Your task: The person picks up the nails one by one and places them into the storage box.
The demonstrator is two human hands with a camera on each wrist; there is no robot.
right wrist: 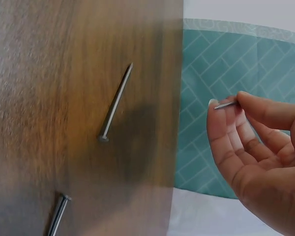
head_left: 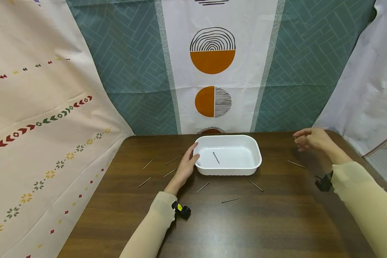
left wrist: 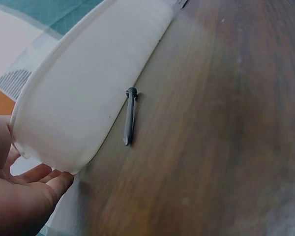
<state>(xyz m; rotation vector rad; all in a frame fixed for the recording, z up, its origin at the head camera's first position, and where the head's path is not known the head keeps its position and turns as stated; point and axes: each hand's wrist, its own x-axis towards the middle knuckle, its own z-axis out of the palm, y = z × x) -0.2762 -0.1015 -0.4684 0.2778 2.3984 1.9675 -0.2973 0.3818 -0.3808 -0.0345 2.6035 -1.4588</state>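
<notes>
Right sleeve (head_left: 364, 200) foremost; right hand (head_left: 313, 139) pinches one nail (right wrist: 226, 104), well right of tray (head_left: 237, 157); left hand (head_left: 185, 166) grips tray's left end

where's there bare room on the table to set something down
Between the sleeves, the near tabletop is bare up to the front nail; so is the gap between the white tray and right hand. Crowded: left of the left hand, where four nails lie.

pale cream sleeves (head_left: 149, 228), black wrist cameras (head_left: 185, 213), yellow mark (head_left: 180, 207) on the left one
</notes>
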